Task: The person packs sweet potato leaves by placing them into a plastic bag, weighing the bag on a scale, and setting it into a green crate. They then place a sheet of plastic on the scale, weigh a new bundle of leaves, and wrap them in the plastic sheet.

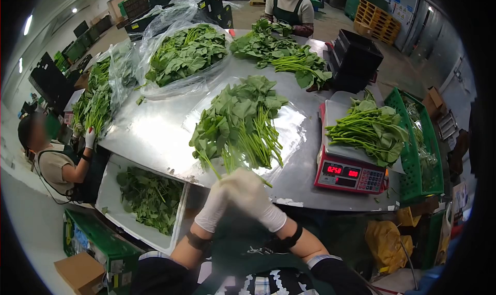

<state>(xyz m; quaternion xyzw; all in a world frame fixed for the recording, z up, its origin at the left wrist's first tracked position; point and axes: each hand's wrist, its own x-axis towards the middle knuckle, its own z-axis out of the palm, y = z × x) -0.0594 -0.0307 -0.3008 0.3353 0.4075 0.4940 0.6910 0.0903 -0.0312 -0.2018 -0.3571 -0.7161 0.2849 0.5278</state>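
My left hand and my right hand, both in white gloves, come together at the table's near edge. Their fingers are closed and smeared by motion. A green stem runs into the left one, and another stem end shows beside the right one. Just beyond them a loose pile of leafy greens lies on the metal table, leaves away from me and stems to the right. To the right, a bunch of greens rests on a red scale with lit digits.
Clear plastic holds more greens at the back left. Further greens lie before a person across the table. Another person stands at left. Black crates and a green crate are at right, a white bin below left.
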